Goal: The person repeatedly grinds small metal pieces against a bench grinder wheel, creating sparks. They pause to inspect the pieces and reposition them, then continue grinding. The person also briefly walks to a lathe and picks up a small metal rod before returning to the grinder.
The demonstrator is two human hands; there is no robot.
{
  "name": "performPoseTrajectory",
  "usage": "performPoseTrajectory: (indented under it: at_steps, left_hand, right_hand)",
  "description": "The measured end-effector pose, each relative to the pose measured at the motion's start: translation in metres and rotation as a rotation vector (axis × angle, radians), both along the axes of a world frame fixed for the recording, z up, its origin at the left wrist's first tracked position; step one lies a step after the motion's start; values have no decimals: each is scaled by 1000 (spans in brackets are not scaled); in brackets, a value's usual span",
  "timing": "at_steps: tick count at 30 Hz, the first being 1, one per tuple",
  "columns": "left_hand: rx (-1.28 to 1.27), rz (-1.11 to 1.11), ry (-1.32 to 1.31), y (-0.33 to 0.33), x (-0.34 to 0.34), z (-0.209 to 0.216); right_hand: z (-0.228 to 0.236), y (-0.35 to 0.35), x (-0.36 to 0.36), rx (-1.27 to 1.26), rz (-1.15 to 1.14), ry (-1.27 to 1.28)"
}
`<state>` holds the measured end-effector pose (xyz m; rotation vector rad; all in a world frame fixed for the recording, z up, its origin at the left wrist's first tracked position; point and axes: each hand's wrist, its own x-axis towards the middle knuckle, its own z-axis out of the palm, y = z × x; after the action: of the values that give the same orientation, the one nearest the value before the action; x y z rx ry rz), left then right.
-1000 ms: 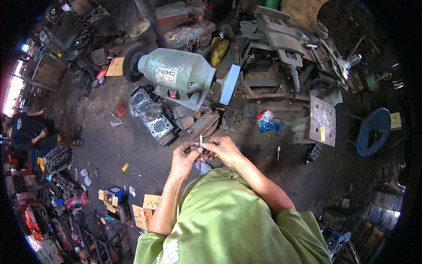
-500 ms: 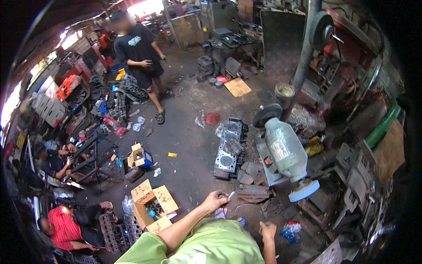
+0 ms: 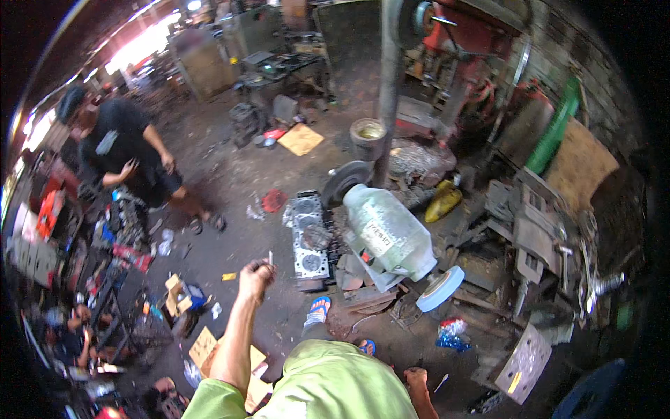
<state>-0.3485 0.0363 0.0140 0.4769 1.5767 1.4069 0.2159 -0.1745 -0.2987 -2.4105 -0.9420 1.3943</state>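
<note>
My left hand (image 3: pixel 257 282) is stretched forward over the floor. Its fingers are pinched on a small white stick (image 3: pixel 271 258) that points upward; its kind is too small to tell. My right hand (image 3: pixel 417 378) hangs low beside my green shirt, its fingers curled in, and whatever they hold, if anything, is hidden. A thin white spoon-shaped thing (image 3: pixel 441 382) shows on the floor close to that hand. Ahead of my feet lies an engine cylinder head (image 3: pixel 309 264). To its right stands a bench grinder (image 3: pixel 391 234) with a pale blue wheel (image 3: pixel 441 288).
An open cardboard box (image 3: pixel 203 347) sits below my left forearm. A person in black (image 3: pixel 129 146) stands at the left; others sit low at the lower left. A post (image 3: pixel 388 91) rises behind the grinder. Metal scrap and a drilled plate (image 3: pixel 523 363) crowd the right.
My view has swung to the right, so the scene sits further left. My left arm has reached forward and left, still pinching the white stick. One foot has stepped forward.
</note>
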Motion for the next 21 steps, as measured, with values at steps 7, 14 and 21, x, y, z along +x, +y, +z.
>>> performPoseTrajectory:
  at_steps: [7,14,21]
  left_hand:
    - [199,-328,370,235,-31,65]
    - [356,-772,1047,434,44,102]
    - [233,-1195,1755,516,124,92]
  right_hand:
    - [42,5,-88,29,-253,-75]
    - [93,1,-193,150,-671,238]
    - [125,-68,-255,32,-763,98]
